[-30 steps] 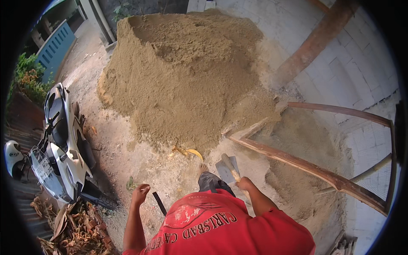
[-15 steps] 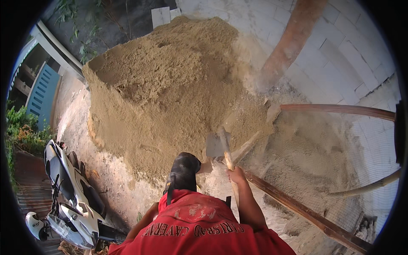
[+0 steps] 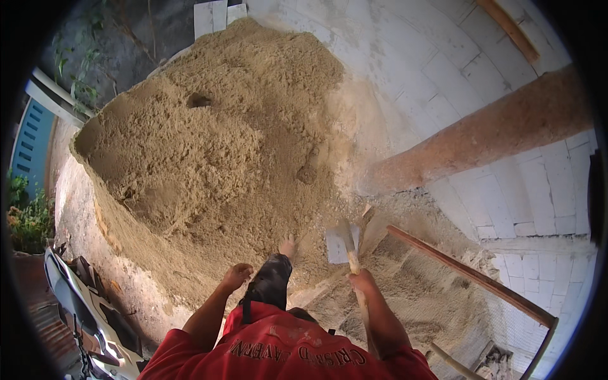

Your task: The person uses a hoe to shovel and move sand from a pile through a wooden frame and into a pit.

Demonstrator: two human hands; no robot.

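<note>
My right hand (image 3: 361, 280) is closed around the wooden handle of a hoe (image 3: 337, 246). The hoe's flat grey blade is at the lower right edge of a big sand pile (image 3: 228, 145). On the left, my left hand (image 3: 237, 277) is off the handle, held in the air beside my dark trouser leg, with its fingers loosely curled and nothing seen in them. My bare foot (image 3: 288, 247) meets the near side of the sand. A wood-framed mesh screen (image 3: 472, 273) leans at the right over finer sand (image 3: 411, 285).
A thick brown post (image 3: 481, 140) slants in front of a pale block wall (image 3: 405, 57). A parked white and black motorbike (image 3: 95, 310) stands at the lower left. Farther left are green plants (image 3: 31, 218) and a blue gate (image 3: 30, 139). Another pole (image 3: 456, 362) lies near the screen.
My view has shifted: the pile fills more of the middle and the post appears larger. My left hand has come into view. The right hand still grips the hoe.
</note>
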